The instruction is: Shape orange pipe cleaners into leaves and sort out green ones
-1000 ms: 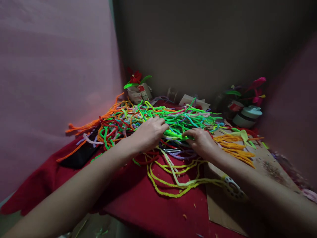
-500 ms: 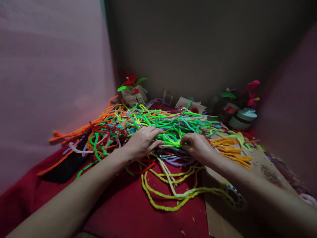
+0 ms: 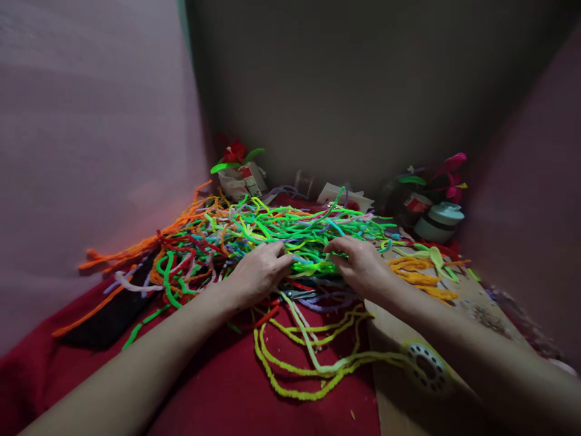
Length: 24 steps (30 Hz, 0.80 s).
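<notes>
A big tangled heap of fuzzy pipe cleaners [image 3: 290,227], mostly green with orange, red, purple and white ones, spreads in front of me. My left hand [image 3: 263,269] is closed at the heap's front edge, thumb and fingers pinched together. Opposite it, my right hand [image 3: 356,260] has its fingers curled inward. A bright yellow-green pipe cleaner [image 3: 314,267] spans the gap between my fingertips, and both hands seem to pinch it; its ends are hidden by the fingers. Just below lie small dark-handled scissors [image 3: 297,295].
Long yellow pipe cleaners [image 3: 290,395] loop over the red cloth [image 3: 218,387] towards a white spool [image 3: 426,368]. An orange-yellow bundle [image 3: 420,275] lies right. Behind stand a lidded pale jar [image 3: 439,223], a red flower [image 3: 233,151] and white papers [image 3: 345,197]. A black object [image 3: 106,318] lies left.
My right hand's fingers have opened out a little and the hands sit slightly further apart. The whole view has shifted a little, with the cloth and heap a bit lower and further left.
</notes>
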Available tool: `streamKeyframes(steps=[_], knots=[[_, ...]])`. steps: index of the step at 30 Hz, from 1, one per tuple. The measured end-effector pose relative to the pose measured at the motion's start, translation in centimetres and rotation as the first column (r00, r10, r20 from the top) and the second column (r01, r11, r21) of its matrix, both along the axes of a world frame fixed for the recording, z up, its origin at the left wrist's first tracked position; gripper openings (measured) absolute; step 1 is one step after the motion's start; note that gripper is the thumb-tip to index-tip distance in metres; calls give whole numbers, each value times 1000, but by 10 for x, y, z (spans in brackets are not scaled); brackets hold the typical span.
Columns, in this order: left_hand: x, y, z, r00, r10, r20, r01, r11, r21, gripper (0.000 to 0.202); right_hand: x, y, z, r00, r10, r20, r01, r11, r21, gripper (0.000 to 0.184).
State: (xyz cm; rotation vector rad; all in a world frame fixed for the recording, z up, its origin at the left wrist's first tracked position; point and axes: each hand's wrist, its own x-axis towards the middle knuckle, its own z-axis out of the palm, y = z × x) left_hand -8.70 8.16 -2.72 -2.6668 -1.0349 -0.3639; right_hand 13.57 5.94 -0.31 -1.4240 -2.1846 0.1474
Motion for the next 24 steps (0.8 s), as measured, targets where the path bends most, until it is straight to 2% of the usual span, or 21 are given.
streamKeyframes(steps=[4,7,9,11,13,16,21,24], knots=[[0,-1,-3,1000,-8,1,8,999,37,25,2,11,4,998,1,-61,8,988,152,22],[1,-2,-6,1000,-4,-11,5,998,64,24,3,26,9,995,40,-95,-7,946,324,21],[1,-3,-8,1000,-6,-13,7,997,76,23,0,38,10,995,74,-63,-44,924,379,25],[1,-4,-9,1000,-8,-9,8,997,82,21,-5,49,8,999,42,23,-47,940,339,33],[1,-6,-8,1000,-7,-6,8,997,78,21,-12,55,1,990,-9,142,-24,972,235,39],[1,-8,-7,1000,7,-11,-6,997,81,22,-20,54,-11,965,-8,261,-25,992,125,40],[2,-6,-11,999,-14,53,5,988,153,24,-26,35,-23,926,20,378,-64,992,105,42],[4,-5,-10,990,-33,140,4,980,197,36,-26,26,-24,914,49,402,-99,990,104,44]])
